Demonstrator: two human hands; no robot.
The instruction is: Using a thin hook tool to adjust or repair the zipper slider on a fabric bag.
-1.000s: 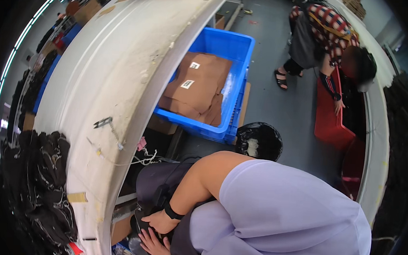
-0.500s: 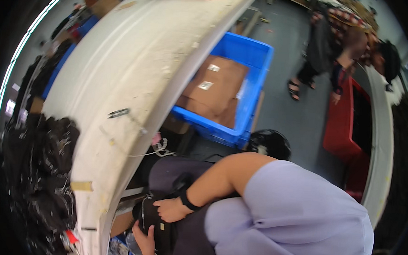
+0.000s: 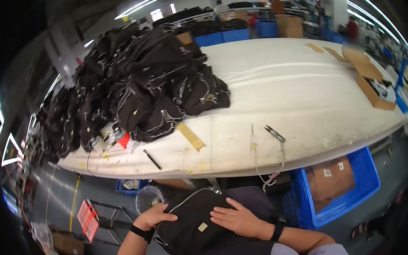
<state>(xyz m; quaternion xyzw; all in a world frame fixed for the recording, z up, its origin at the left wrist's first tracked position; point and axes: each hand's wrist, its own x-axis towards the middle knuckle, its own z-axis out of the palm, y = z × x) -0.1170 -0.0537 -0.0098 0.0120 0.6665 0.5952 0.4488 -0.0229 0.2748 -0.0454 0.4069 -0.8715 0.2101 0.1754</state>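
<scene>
Across my lap lies a black fabric piece (image 3: 186, 239) with a grey zipper along its edge and a small cream tag (image 3: 202, 227) on its face. It looks like part of a bag. My left hand (image 3: 152, 215) grips its left edge, thumb on top and the other fingers mostly hidden. My right hand (image 3: 239, 220) rests flat on the upper right of the fabric, fingers stretched out. A metal zipper end (image 3: 216, 190) shows at the top, close to the table's edge.
On the white-covered table (image 3: 261, 93) are a large heap of black zippered pieces (image 3: 156, 79), thread snips (image 3: 275, 134), a black pen-like stick (image 3: 152, 159) and a cardboard box (image 3: 374, 92). A blue crate (image 3: 321, 222) holding brown sheets stands right; a clear bin (image 3: 148, 197) sits left.
The view has swung left, bringing the heap and tabletop in front. My left hand now grips the fabric's left edge; my right hand has flattened out on it.
</scene>
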